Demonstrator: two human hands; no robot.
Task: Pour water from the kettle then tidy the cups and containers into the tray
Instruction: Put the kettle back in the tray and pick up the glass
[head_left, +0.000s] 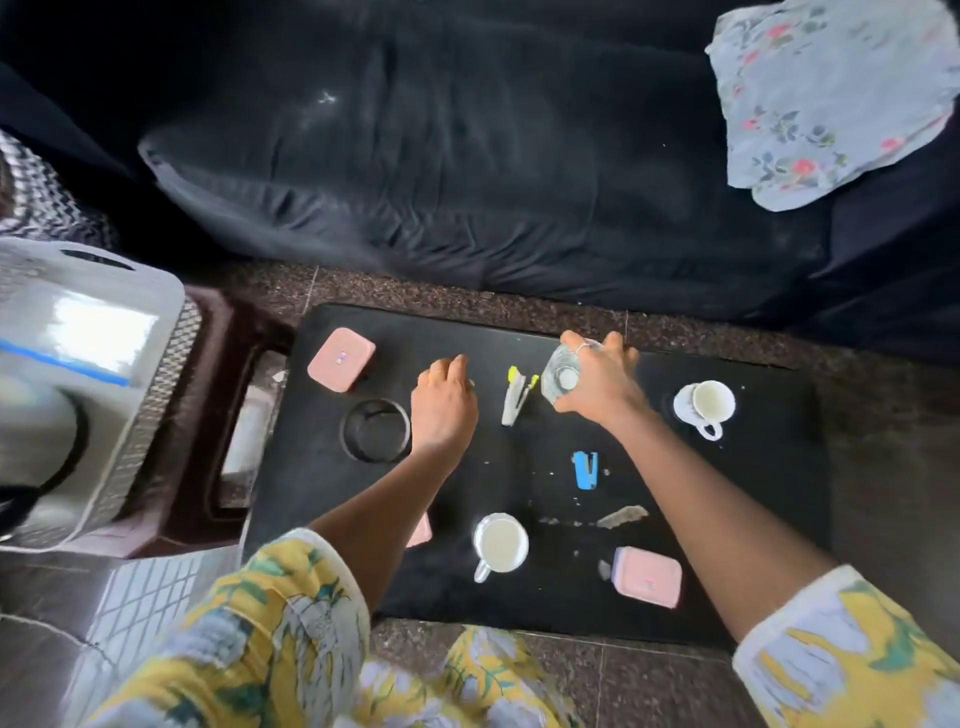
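Over the low black table (753, 493) the right hand (597, 384) grips a clear glass (558, 374), fingers and thumb wrapped round its sides. The glass is tipped over so its round base faces up. It sits at the far middle of the table, just right of a white and yellow stapler (517, 397). The left hand (444, 402) is knuckles up with its fingers curled down toward the tabletop; I cannot tell whether it holds anything. Just beside it on the left stands a round black pot (376, 430), open and dark inside. A pink box (341, 359) lies beyond that pot, and a second pink box (647, 577) lies at the near right. A white mug (500, 543) stands near the front, pale inside. A white cup (709, 402) sits on its saucer (683, 408) at the far right. A white basket (156, 395) sits off the table's left end.
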